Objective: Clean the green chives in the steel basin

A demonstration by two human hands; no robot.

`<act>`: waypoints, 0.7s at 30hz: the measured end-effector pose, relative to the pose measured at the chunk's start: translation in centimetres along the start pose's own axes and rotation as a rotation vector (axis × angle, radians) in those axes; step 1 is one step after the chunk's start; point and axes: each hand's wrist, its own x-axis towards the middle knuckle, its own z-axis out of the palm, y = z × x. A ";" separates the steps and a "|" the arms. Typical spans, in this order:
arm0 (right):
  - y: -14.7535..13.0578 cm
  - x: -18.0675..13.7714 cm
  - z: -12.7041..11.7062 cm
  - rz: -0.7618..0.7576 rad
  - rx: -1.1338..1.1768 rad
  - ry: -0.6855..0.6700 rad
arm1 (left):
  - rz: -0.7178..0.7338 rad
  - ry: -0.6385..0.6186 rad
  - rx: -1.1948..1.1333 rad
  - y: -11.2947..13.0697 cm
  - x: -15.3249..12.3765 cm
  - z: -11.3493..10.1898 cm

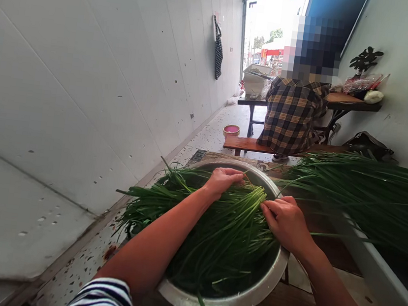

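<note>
A wide metal basin (237, 303) holds a heap of long green garlic chives (223, 235), their pale cut ends gathered near its far right side. Over the basin's far part, my left hand (225, 181) is closed, pinching a thin yellowish chive blade (248, 179). My right hand (286, 223) is closed at the right rim, thumb and forefinger against the pale stem ends. A green blade runs by its knuckles and another sticks out to its right; its curled fingers hide most of what they grip. More leaves hang over the basin's left rim.
At right, a white box (372, 268) carries a large pile of chives (365, 197). Beyond the basin, a person in a plaid shirt (294, 114) sits on a wooden bench (244, 144) at a table. A pink bucket (231, 130) stands on the floor. A white wall (86, 84) runs along the left.
</note>
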 end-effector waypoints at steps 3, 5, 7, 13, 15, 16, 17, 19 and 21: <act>0.0 0.0 0.0 -0.008 -0.007 0.000 | -0.007 -0.025 -0.009 -0.1 0.0 -0.1; -0.1 0.1 -0.1 -0.013 -0.005 0.001 | -0.015 -0.033 -0.014 0.0 0.0 -0.1; -0.1 0.1 -0.1 -0.017 -0.005 0.005 | -0.022 -0.028 -0.012 0.1 -0.1 0.0; -0.1 0.0 -0.2 -0.018 -0.017 0.009 | -0.026 -0.023 0.013 0.4 -0.1 0.0; -0.1 0.0 -0.2 -0.016 -0.019 0.008 | -0.032 -0.020 0.014 0.3 0.0 -0.1; -0.1 0.0 -0.2 -0.016 -0.019 0.008 | -0.035 -0.020 0.011 0.3 0.0 -0.1; -0.2 0.0 -0.2 -0.016 -0.019 0.008 | -0.039 -0.020 0.007 0.2 0.0 -0.2; -0.2 0.1 -0.2 -0.014 -0.019 0.008 | -0.053 -0.019 -0.002 0.2 0.0 -0.2; -0.2 0.1 -0.2 -0.012 -0.017 0.005 | -0.065 -0.015 -0.012 0.2 0.0 -0.2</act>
